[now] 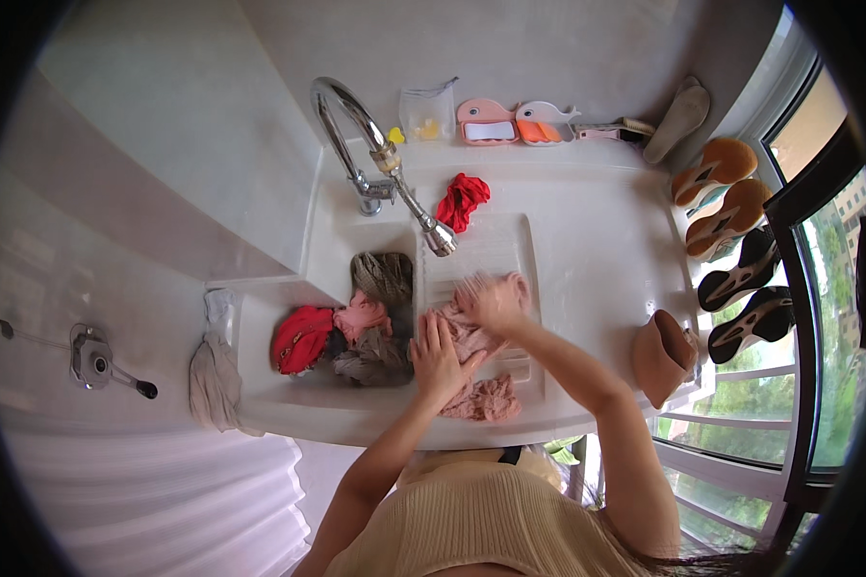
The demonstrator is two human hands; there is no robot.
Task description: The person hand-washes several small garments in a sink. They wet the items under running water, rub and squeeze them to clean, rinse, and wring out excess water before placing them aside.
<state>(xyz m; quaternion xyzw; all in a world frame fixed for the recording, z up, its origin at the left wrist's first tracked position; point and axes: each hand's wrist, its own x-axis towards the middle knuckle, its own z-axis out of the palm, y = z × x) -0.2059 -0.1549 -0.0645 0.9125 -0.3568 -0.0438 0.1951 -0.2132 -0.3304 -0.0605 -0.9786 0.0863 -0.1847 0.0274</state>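
Note:
A wet pink garment (469, 335) with a textured, lace-like surface lies over the ribbed washboard (516, 238) of a white laundry sink. My left hand (436, 357) rests flat on its left side, fingers straight and thumb spread away. On the upper part of the cloth is my right hand (492, 304), blurred by motion, so its fingers' grip is unclear. The garment's lower end (487, 399) bunches up near the sink's front edge. Above the board hangs a chrome faucet's spray head (441, 239). Beyond it lies a crumpled red cloth (464, 200).
Left of the board, the basin (260, 382) holds red, pink and grey-brown clothes (372, 360). Greyish cloths (215, 382) drape over its left rim. Whale-shaped soap dishes (487, 130) and a brush (635, 128) line the back ledge. Shoes (747, 332) and a tan pouch-like container (660, 360) stand at right.

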